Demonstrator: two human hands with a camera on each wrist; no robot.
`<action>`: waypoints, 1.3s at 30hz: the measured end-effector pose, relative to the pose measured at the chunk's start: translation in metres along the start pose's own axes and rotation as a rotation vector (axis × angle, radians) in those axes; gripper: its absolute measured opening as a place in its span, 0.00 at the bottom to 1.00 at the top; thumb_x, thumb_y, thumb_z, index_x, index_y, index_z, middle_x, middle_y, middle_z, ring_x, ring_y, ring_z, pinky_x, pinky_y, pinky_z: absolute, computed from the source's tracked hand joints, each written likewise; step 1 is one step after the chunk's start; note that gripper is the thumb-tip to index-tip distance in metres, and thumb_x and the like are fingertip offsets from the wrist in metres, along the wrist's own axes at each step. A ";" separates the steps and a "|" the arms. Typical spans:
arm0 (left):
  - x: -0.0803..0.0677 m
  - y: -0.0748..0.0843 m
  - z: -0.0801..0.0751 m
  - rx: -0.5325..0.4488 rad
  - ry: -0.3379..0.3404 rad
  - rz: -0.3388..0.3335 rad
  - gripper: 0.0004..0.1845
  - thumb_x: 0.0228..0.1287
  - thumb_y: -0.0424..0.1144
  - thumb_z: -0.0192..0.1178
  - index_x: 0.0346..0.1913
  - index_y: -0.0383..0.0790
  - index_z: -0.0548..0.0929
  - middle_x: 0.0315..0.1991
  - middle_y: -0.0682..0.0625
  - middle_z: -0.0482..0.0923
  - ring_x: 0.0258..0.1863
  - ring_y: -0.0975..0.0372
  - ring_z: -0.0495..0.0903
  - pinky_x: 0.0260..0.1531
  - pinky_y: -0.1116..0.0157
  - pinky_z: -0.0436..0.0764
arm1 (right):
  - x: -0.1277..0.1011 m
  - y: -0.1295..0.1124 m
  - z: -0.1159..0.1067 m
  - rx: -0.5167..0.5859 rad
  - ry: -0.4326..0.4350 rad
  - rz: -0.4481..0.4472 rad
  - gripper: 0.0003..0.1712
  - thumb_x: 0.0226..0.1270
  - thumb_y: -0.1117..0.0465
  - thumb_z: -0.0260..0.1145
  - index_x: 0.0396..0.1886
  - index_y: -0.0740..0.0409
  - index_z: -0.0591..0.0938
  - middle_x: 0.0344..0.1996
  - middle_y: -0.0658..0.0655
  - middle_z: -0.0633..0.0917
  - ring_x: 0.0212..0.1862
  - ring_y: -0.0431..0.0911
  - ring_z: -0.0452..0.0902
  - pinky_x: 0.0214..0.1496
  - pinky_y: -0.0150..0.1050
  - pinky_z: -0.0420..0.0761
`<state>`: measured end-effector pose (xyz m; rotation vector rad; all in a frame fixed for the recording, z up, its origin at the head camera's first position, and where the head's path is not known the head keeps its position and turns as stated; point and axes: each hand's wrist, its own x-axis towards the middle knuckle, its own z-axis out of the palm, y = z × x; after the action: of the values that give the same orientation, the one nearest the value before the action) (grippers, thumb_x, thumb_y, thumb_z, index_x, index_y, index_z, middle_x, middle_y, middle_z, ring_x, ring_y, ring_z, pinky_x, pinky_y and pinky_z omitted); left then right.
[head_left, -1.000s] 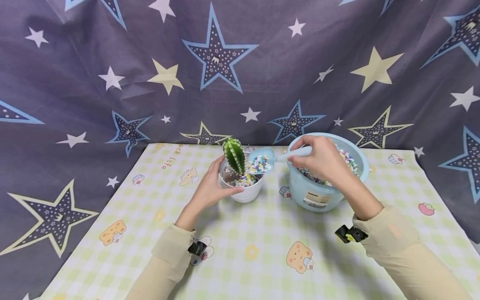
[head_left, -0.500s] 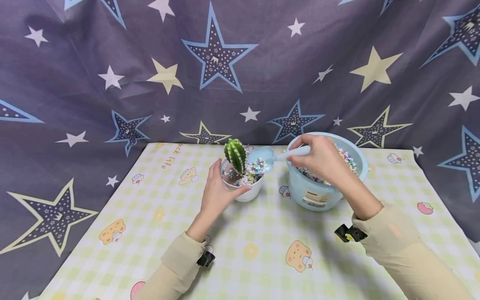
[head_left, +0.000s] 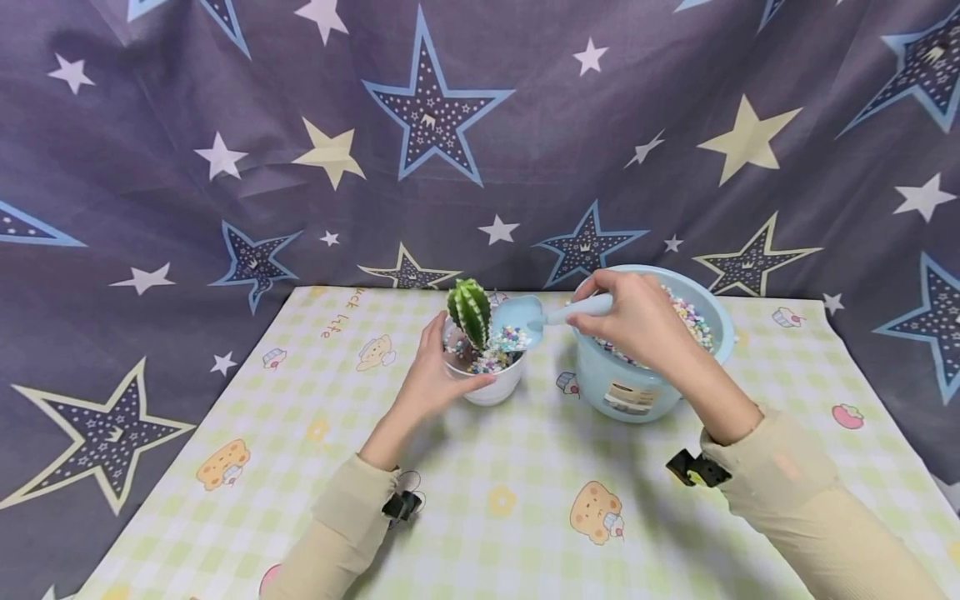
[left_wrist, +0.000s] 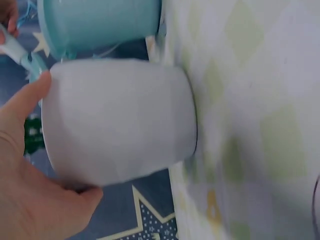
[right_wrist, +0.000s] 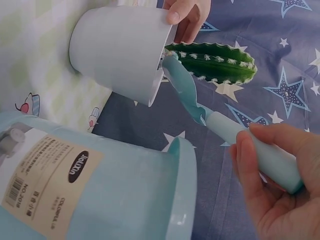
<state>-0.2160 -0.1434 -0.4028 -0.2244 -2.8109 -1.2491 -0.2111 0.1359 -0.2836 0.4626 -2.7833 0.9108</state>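
Observation:
A green cactus (head_left: pixel 470 313) stands in a white flowerpot (head_left: pixel 497 391) on the table. My left hand (head_left: pixel 433 380) holds the pot at its left side, thumb at the front of the rim and fingers behind. Between thumb and fingers, my right hand (head_left: pixel 647 320) grips the handle of a light-blue scoop (right_wrist: pixel 184 86). The blade tilts down over the pot's right rim, close to the cactus, with colourful beads (head_left: pixel 510 339) at its lip. More beads lie around the cactus base. Below my right hand is a light-blue bucket (head_left: pixel 632 398) of similar beads, partly hidden by the hand.
A green-and-white checked cloth (head_left: pixel 435 542) with cartoon prints covers the table. Behind it hangs a dark curtain (head_left: pixel 540 150) patterned with stars. The bucket stands just right of the pot, its label (right_wrist: pixel 52 182) facing the front.
The scoop has shifted slightly left, with fewer beads on its blade. My left hand has adjusted its hold on the pot, and the pot and cactus have shifted slightly.

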 end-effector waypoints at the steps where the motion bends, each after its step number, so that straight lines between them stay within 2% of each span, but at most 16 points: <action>1: 0.001 -0.001 -0.002 0.001 -0.014 0.003 0.68 0.46 0.56 0.78 0.80 0.38 0.42 0.80 0.38 0.46 0.77 0.42 0.55 0.76 0.44 0.59 | 0.000 -0.001 0.000 0.000 0.000 -0.002 0.09 0.59 0.56 0.75 0.37 0.52 0.86 0.25 0.53 0.87 0.26 0.46 0.75 0.31 0.37 0.71; 5: 0.003 -0.002 -0.006 0.023 -0.025 0.000 0.67 0.45 0.56 0.78 0.80 0.38 0.45 0.79 0.38 0.48 0.76 0.42 0.57 0.76 0.43 0.60 | -0.001 -0.004 0.001 -0.024 0.002 -0.024 0.09 0.59 0.56 0.75 0.37 0.52 0.86 0.24 0.53 0.87 0.25 0.46 0.75 0.30 0.37 0.70; 13: -0.001 0.004 0.006 0.023 0.097 -0.009 0.68 0.41 0.58 0.79 0.79 0.36 0.49 0.78 0.38 0.52 0.76 0.44 0.59 0.76 0.46 0.61 | -0.003 -0.012 0.002 -0.088 0.021 -0.092 0.09 0.57 0.58 0.76 0.35 0.54 0.86 0.26 0.54 0.88 0.25 0.46 0.76 0.32 0.38 0.73; 20: -0.005 0.013 0.017 0.070 0.177 -0.075 0.69 0.40 0.62 0.78 0.79 0.37 0.49 0.77 0.39 0.53 0.74 0.44 0.60 0.72 0.46 0.68 | -0.006 -0.021 0.003 -0.168 0.015 -0.119 0.11 0.59 0.57 0.75 0.38 0.56 0.86 0.22 0.52 0.86 0.23 0.46 0.72 0.29 0.38 0.71; 24: -0.006 0.015 0.020 0.074 0.191 -0.097 0.69 0.40 0.62 0.78 0.79 0.37 0.49 0.77 0.39 0.53 0.74 0.44 0.61 0.71 0.46 0.69 | -0.008 -0.023 0.005 -0.201 0.025 -0.161 0.12 0.59 0.57 0.75 0.39 0.57 0.85 0.19 0.52 0.84 0.19 0.45 0.70 0.26 0.38 0.70; 30: -0.007 0.014 0.021 0.074 0.190 -0.108 0.70 0.39 0.63 0.78 0.79 0.38 0.48 0.77 0.39 0.53 0.74 0.43 0.61 0.71 0.46 0.70 | -0.013 -0.025 0.009 -0.242 0.059 -0.217 0.12 0.60 0.58 0.75 0.41 0.57 0.85 0.21 0.53 0.86 0.18 0.44 0.70 0.24 0.39 0.70; 39: -0.008 0.012 0.019 0.078 0.187 -0.102 0.70 0.40 0.64 0.78 0.80 0.38 0.48 0.77 0.40 0.52 0.75 0.44 0.60 0.71 0.47 0.70 | -0.015 -0.024 0.008 -0.225 0.088 -0.222 0.12 0.60 0.60 0.74 0.42 0.57 0.84 0.28 0.56 0.88 0.24 0.47 0.75 0.27 0.41 0.74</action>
<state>-0.2062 -0.1219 -0.4075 0.0381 -2.7321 -1.1117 -0.1897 0.1161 -0.2805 0.6589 -2.6455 0.5488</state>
